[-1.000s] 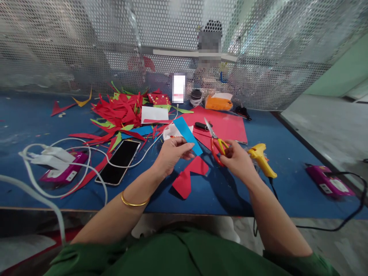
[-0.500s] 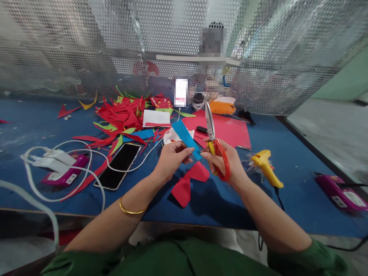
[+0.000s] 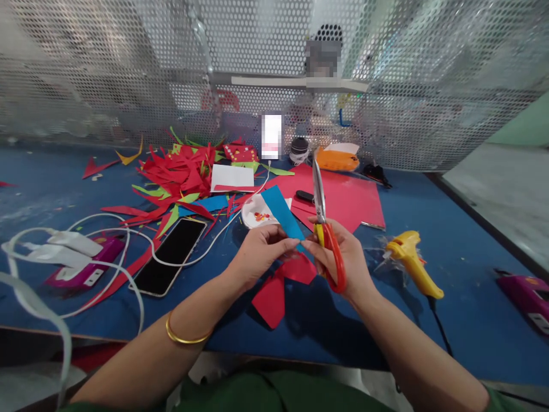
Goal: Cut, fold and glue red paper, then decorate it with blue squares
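The left grip (image 3: 262, 252) pinches the near end of a flat, rectangular blue paper-like strip (image 3: 282, 212), which slants away beyond it. The right grip (image 3: 352, 262), its fingertips at that same end, clasps metal scissors with red-and-yellow handles (image 3: 319, 197). The strip looks light, bendable and easily creased; its ends suit a gentle pinch.

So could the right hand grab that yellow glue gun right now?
Probably not straight away: the right hand is busy with the scissors and the end of the blue strip. The yellow glue gun lies nearby, though, to that hand's right, with nothing tall in between.
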`<action>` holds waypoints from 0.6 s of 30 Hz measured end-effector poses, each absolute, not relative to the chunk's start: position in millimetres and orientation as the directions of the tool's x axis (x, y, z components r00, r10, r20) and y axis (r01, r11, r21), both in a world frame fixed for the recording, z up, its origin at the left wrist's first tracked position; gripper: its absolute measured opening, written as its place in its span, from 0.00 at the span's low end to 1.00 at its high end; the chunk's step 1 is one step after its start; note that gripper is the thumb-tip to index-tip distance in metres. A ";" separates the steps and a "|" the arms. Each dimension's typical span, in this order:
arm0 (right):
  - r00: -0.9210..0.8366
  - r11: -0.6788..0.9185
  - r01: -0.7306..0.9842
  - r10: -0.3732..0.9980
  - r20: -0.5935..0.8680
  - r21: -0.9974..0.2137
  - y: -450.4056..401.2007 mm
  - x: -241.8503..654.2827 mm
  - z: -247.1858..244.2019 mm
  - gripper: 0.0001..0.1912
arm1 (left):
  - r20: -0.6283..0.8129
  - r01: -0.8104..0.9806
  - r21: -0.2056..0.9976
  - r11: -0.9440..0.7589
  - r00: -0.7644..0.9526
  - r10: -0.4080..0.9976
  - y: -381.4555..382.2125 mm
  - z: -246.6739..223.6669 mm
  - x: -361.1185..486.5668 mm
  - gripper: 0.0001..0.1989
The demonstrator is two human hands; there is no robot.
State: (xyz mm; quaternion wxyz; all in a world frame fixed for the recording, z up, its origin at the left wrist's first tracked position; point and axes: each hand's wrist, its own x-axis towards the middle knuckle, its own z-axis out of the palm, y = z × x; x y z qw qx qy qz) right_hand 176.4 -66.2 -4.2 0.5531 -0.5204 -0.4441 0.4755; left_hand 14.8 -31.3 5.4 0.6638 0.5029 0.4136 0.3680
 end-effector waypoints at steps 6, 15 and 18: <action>0.170 0.118 0.053 0.978 0.125 -0.992 -70.8 182.8 -0.2 0.22 | -0.181 -0.122 0.967 0.225 0.296 0.938 -26.3 14.4 9.4 0.14; -0.042 0.100 0.324 0.995 0.091 -0.941 -82.9 198.2 6.8 0.25 | -0.153 -0.298 0.938 0.176 0.099 0.983 -22.7 30.5 -6.0 0.14; -0.106 0.092 0.385 0.993 0.055 -0.918 -85.5 201.1 7.0 0.25 | -0.172 -0.319 0.930 0.184 0.063 0.983 -24.3 34.1 -11.6 0.15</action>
